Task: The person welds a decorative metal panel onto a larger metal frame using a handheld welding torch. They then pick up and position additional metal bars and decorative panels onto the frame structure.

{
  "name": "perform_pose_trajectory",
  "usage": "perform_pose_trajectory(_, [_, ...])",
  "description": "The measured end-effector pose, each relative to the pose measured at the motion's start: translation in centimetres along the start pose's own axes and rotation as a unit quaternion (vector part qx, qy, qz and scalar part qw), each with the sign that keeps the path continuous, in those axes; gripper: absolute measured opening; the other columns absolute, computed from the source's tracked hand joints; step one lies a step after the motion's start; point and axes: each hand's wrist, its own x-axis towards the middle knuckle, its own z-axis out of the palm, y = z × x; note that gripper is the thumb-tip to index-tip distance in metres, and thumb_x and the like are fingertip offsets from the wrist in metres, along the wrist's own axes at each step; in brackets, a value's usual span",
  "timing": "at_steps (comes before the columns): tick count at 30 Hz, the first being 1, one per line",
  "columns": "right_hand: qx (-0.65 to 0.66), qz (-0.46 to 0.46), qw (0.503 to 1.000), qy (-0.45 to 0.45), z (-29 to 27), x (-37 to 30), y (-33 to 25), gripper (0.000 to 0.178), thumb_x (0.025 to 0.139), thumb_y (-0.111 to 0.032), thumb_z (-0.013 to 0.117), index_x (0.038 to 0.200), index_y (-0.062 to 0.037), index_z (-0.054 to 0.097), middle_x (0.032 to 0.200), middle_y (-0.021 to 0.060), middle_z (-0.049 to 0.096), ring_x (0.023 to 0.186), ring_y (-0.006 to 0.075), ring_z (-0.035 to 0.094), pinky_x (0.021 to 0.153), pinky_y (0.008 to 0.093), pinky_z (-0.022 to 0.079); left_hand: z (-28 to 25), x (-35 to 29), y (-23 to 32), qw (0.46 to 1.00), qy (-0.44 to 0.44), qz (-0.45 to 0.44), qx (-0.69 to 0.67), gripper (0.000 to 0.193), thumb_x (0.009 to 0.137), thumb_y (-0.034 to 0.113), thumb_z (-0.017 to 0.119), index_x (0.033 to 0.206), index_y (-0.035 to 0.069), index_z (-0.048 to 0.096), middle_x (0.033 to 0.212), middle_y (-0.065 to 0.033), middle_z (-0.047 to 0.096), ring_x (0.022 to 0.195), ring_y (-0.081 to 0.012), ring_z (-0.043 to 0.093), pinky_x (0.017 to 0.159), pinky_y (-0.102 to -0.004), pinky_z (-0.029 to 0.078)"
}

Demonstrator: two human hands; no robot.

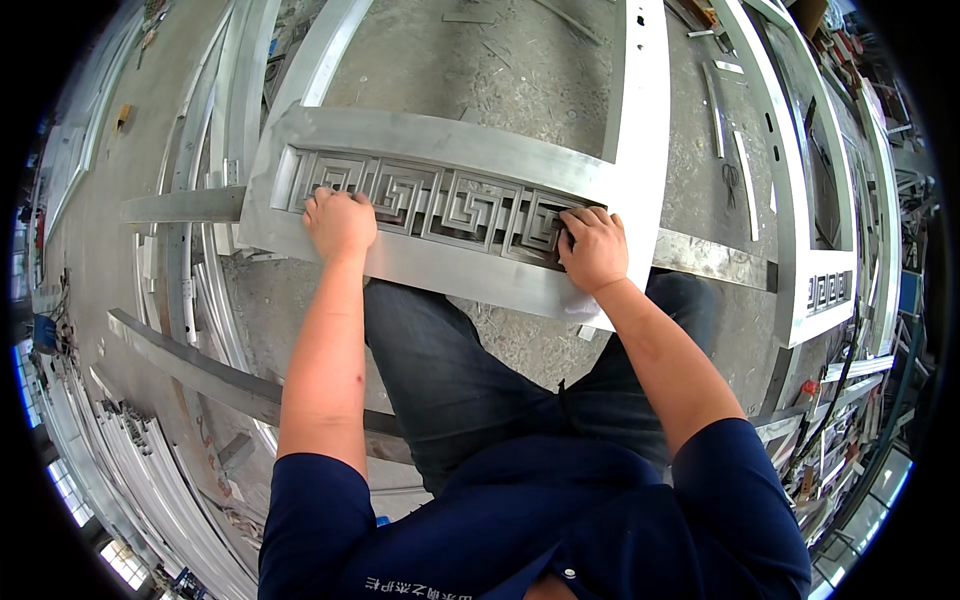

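A grey metal lattice panel (490, 208) with a square spiral pattern sits in the slot at the near end of a large silver metal frame (445, 262). My left hand (341, 224) is at the panel's left part, its fingers curled over the lattice bars. At the right end my right hand (596, 250) has its fingers bent over the panel's edge, with the thumb tucked against the bars. The fingertips of both hands are partly hidden among the bars. The frame lies flat in front of my legs.
Metal beams (185, 206) run beneath the frame. A similar frame (790, 200) with a small lattice (829, 289) lies to the right. Between them are loose metal strips (745, 185) and dark scissors (731, 184) on the floor. Long metal bars (150, 460) are stacked at lower left.
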Motion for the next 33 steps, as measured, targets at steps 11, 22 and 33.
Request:
perform_pose_trajectory(11, [-0.023, 0.004, 1.000, -0.004, 0.47, 0.01, 0.24, 0.028, 0.086, -0.019, 0.064, 0.112, -0.0105, 0.073, 0.115, 0.0020, 0.069, 0.111, 0.0216, 0.059, 0.096, 0.0370, 0.043, 0.49, 0.60, -0.71, 0.999, -0.002, -0.010, -0.042, 0.031, 0.096, 0.031, 0.057, 0.108, 0.007, 0.074, 0.126, -0.0069, 0.061, 0.123, -0.0281, 0.051, 0.108, -0.0413, 0.035])
perform_pose_trajectory(22, [-0.011, 0.003, 1.000, -0.008, 0.28, 0.12, 0.25, 0.027, 0.083, -0.017, 0.068, 0.109, -0.0098, 0.073, 0.114, 0.0026, 0.071, 0.108, 0.0224, 0.062, 0.094, 0.0381, 0.044, 0.32, 0.62, 0.07, 0.999, -0.024, -0.020, 0.021, 0.037, 0.097, 0.031, 0.054, 0.111, 0.003, 0.072, 0.130, -0.0098, 0.058, 0.124, -0.0287, 0.050, 0.109, -0.0420, 0.034])
perform_pose_trajectory(33, [-0.038, -0.018, 0.999, -0.010, 0.62, 0.13, 0.56, 0.027, 0.086, -0.018, 0.063, 0.110, -0.0101, 0.074, 0.116, -0.0002, 0.069, 0.112, 0.0198, 0.059, 0.092, 0.0372, 0.044, 0.53, 0.24, -0.31, 0.999, 0.017, -0.004, -0.026, 0.034, 0.094, 0.033, 0.058, 0.105, 0.006, 0.076, 0.125, -0.0074, 0.061, 0.121, -0.0279, 0.052, 0.108, -0.0414, 0.036])
